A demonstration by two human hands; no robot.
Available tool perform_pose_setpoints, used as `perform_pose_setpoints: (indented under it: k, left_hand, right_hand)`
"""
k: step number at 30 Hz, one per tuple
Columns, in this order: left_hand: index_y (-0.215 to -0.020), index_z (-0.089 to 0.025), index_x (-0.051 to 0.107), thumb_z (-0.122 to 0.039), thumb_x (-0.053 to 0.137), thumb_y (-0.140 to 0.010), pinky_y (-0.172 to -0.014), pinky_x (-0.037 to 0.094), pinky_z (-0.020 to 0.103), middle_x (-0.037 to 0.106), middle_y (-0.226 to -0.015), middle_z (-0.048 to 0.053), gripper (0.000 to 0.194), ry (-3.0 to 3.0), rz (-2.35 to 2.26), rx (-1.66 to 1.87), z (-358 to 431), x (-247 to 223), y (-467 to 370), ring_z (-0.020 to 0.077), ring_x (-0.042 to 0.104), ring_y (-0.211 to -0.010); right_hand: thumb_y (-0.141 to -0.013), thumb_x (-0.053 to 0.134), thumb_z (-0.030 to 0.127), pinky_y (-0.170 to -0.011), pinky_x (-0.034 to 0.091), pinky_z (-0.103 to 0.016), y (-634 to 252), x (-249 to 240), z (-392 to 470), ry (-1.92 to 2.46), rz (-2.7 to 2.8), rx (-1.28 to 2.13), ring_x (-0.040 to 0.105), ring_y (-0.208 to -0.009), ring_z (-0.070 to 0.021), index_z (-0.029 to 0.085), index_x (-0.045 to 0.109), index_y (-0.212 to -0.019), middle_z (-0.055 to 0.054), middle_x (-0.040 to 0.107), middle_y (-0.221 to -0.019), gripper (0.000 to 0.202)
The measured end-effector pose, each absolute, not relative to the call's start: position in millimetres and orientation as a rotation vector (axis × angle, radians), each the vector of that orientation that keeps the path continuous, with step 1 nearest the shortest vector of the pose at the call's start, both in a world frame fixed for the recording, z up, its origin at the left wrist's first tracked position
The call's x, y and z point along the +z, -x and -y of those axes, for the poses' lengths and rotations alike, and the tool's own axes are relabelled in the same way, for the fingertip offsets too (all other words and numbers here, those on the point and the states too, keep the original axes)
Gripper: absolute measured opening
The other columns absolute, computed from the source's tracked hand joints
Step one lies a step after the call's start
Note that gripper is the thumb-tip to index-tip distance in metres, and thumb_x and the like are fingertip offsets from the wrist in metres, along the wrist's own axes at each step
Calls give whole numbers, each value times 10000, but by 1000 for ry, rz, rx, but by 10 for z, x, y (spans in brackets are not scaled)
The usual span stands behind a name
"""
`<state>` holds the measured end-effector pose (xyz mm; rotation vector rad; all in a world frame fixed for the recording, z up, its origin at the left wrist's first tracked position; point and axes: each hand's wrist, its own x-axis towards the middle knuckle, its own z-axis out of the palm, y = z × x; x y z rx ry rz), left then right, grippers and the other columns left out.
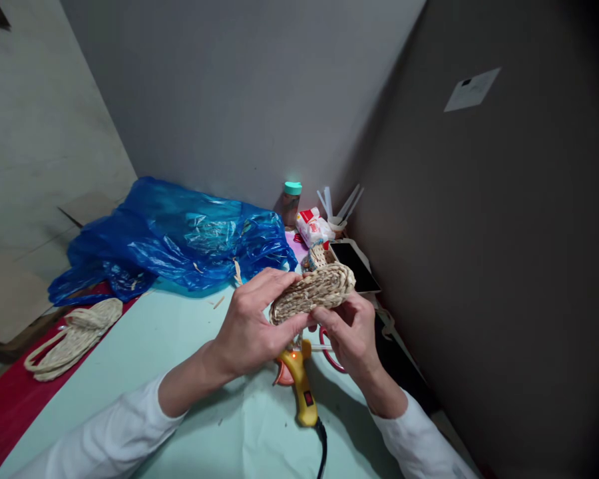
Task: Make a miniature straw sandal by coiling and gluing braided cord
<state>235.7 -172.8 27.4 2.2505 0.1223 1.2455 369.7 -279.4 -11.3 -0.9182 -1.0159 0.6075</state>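
Observation:
A woven straw sole (312, 293), oval and made of braided coils, is held up between my two hands above the table. My left hand (252, 319) grips its left end, thumb along the near edge and fingers behind. My right hand (352, 326) pinches the lower right edge, its fingers partly hidden by the sole. Below my hands lies a yellow glue gun (302, 392) with an orange trigger, a lit orange light and a black cord. Its nozzle end is hidden behind my hands. Part of a red-handled tool (332, 356) shows beside my right hand.
A blue plastic bag (180, 233) covers the back left. A woven straw slipper (80, 336) lies at the left on red cloth. At the back stand a green-lidded jar (290, 203), a red-and-white packet (314, 227), a cup of glue sticks (337, 223) and a phone (354, 266). A wall rises close on the right.

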Motion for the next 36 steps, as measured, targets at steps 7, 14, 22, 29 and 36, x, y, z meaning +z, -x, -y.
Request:
perform_pose_setpoints:
  k: [7, 14, 22, 29, 36]
  left_hand:
    - [-1114, -96, 648, -192, 732, -801, -871, 530, 315, 707, -1060, 119, 338, -2215, -200, 1123, 1710, 241, -2394, 213, 653, -966]
    - [-1486, -257, 385, -380, 870, -670, -1059, 435, 419, 518, -1424, 120, 957, -2008, -257, 817, 1626, 331, -2353, 292, 555, -1207]
    - [-1323, -207, 548, -314, 801, -742, -908, 485, 365, 671, -1086, 74, 643, -1780, -270, 431, 1521, 455, -2304, 249, 624, -1010]
    - [-1220, -182, 630, -388, 702, -858, -849, 491, 295, 704, -1079, 66, 422, -1656, -264, 434, 1595, 492, -2281, 213, 627, -997]
    - [-872, -164, 735, -357, 700, -852, -734, 447, 243, 678, -828, 15, 197, -1610, -357, 621, 1553, 464, -2301, 143, 565, -791]
  right_hand:
    - [-860, 770, 258, -714, 513, -223, -3713, -126, 2738, 885, 956, 614, 622, -785, -127, 218, 707, -1006, -3, 675, -906, 165]
    - [-850, 724, 346, -862, 530, -284, -3679, -46, 2719, 716, 771, 662, 636, -963, -181, 259, 692, -1090, -23, 681, -1025, 257]
    - [-759, 693, 392, -952, 529, -432, -3669, 105, 2681, 654, 662, 787, 644, -1031, -286, 197, 687, -1151, -95, 701, -1064, 438]
    - [-825, 744, 379, -824, 553, -288, -3692, 92, 2704, 754, 605, 788, 651, -929, -197, 219, 714, -1095, -58, 691, -1070, 316]
    - [-786, 814, 406, -693, 499, -208, -3669, 34, 2653, 846, 662, 782, 579, -738, -125, 229, 761, -965, -20, 652, -859, 257]
